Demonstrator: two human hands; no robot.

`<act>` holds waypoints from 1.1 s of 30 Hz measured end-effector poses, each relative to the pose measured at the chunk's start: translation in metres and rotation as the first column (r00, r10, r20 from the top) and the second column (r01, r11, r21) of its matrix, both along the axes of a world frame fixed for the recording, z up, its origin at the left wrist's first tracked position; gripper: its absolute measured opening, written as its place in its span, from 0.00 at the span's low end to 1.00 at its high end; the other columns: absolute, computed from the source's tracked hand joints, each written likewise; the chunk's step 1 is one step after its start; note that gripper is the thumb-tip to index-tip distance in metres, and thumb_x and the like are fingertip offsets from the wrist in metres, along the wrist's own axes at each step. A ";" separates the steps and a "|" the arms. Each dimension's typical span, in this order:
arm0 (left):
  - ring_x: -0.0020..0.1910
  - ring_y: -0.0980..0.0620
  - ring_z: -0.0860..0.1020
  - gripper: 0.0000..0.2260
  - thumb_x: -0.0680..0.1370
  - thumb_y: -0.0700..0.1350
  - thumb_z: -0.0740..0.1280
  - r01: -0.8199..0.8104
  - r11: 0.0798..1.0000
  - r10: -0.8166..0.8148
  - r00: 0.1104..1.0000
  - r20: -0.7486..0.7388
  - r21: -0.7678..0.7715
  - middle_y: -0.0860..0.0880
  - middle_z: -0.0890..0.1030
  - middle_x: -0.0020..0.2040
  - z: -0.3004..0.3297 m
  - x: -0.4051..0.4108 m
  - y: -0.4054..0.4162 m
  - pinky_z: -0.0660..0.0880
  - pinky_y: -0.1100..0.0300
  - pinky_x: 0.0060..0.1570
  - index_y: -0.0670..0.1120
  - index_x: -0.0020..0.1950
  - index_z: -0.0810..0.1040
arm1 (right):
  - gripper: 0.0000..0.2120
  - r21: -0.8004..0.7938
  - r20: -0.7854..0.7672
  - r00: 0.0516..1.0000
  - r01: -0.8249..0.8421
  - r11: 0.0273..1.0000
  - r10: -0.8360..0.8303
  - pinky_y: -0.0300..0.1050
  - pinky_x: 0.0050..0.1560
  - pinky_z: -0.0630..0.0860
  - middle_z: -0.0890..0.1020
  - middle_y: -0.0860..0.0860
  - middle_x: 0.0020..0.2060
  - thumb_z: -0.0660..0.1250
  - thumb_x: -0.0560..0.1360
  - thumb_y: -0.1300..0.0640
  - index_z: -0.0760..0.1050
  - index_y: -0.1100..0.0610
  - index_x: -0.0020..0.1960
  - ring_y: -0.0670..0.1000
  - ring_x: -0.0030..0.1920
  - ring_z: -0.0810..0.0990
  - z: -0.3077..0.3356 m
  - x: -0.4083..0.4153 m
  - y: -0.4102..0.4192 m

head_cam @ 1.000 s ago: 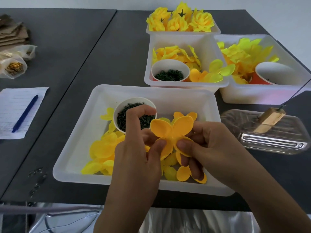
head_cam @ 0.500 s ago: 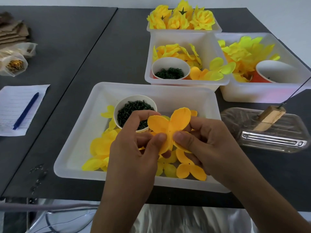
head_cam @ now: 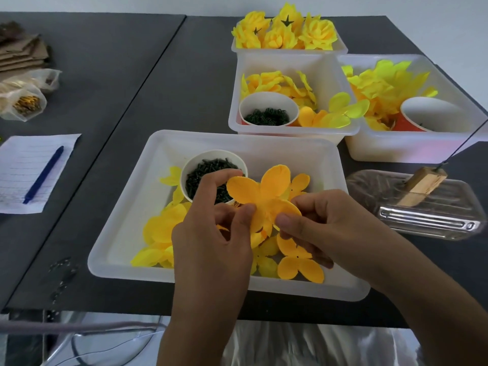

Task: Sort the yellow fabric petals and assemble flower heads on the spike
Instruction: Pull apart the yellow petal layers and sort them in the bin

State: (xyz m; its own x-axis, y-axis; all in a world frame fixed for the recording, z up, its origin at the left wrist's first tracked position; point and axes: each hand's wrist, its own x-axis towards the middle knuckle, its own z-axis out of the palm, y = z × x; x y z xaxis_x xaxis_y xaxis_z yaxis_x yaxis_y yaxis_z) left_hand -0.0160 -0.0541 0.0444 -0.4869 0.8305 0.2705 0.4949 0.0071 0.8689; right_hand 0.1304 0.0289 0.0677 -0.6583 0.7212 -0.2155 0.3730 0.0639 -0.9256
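I pinched the soft petal piece (head_cam: 264, 199) with my left hand (head_cam: 211, 241) and right hand (head_cam: 330, 225), and it could have slipped into the tray (head_cam: 264, 143).

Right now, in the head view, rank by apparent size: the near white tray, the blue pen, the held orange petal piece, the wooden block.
1. Near white tray, by far the largest.
2. Held orange petal piece.
3. Blue pen and wooden block: they look alike in length, so I will not rank them.
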 end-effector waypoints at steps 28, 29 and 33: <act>0.24 0.61 0.72 0.16 0.70 0.60 0.67 0.127 0.968 -0.236 0.754 0.613 0.216 0.55 0.72 0.23 0.020 0.023 -0.001 0.70 0.70 0.27 0.54 0.25 0.74 | 0.17 -0.152 -0.544 0.808 0.170 0.974 -0.226 0.37 0.23 0.61 0.71 0.54 0.24 0.59 0.75 0.47 0.73 0.56 0.32 0.43 0.22 0.65 0.015 -0.022 -0.051; 0.26 0.62 0.75 0.14 0.68 0.61 0.68 0.096 0.976 -0.205 0.709 0.674 0.196 0.56 0.75 0.23 0.019 0.025 -0.002 0.73 0.69 0.28 0.56 0.25 0.77 | 0.18 -0.224 -0.527 0.816 0.138 0.965 -0.239 0.41 0.22 0.59 0.69 0.62 0.26 0.60 0.73 0.46 0.73 0.58 0.33 0.47 0.22 0.62 0.015 -0.021 -0.051; 0.24 0.64 0.74 0.15 0.70 0.61 0.70 0.167 0.967 -0.254 0.709 0.658 0.193 0.56 0.74 0.22 0.018 0.022 -0.001 0.71 0.72 0.27 0.55 0.26 0.77 | 0.16 -0.334 -0.480 0.837 0.102 0.937 -0.263 0.40 0.22 0.60 0.69 0.49 0.22 0.60 0.73 0.48 0.74 0.54 0.31 0.45 0.21 0.62 0.016 -0.016 -0.046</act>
State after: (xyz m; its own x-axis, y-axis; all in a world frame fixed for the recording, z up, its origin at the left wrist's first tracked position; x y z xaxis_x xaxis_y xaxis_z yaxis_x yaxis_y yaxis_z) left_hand 0.0060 -0.0555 0.0621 -0.3920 0.9192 0.0371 -0.2429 -0.1423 0.9596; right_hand 0.1141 -0.0166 0.0839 -0.5928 0.7992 -0.0993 -0.1792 -0.2511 -0.9512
